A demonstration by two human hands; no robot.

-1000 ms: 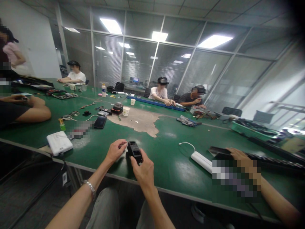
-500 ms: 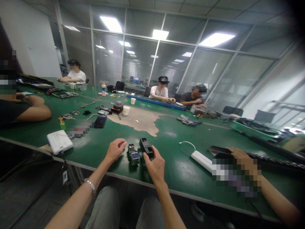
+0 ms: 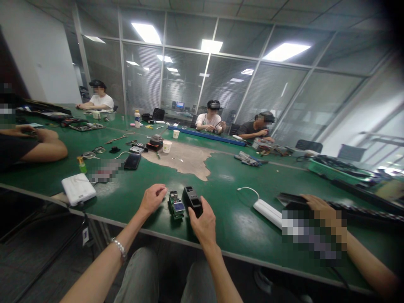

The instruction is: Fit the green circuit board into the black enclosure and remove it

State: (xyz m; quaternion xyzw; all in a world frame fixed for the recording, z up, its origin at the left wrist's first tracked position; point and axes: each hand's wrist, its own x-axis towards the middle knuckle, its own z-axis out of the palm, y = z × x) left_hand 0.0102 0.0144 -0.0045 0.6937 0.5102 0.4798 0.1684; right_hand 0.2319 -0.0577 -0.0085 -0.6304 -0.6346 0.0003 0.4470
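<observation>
My right hand [image 3: 203, 219] grips the lower end of a black rectangular casing [image 3: 192, 199], thumb on one side and fingers on the other. Just left of the casing, a green circuit board assembly with a small bluish screen [image 3: 179, 207] rests on the green table [image 3: 135, 202]. My left hand [image 3: 153, 198] lies on the table left of the board, apart from it. Its fingers are curled together, and whatever may be inside them is hidden.
A white box [image 3: 78, 189] and a black phone [image 3: 132, 160] lie to the left. Paper cups [image 3: 167, 146] stand beyond. At right are a white power strip [image 3: 267, 213] and another person's hand [image 3: 322, 210]. Other people sit around the table.
My right hand has moved slightly down and left with the black casing, bringing it nearer the table and the board. My left hand and the board have stayed about the same.
</observation>
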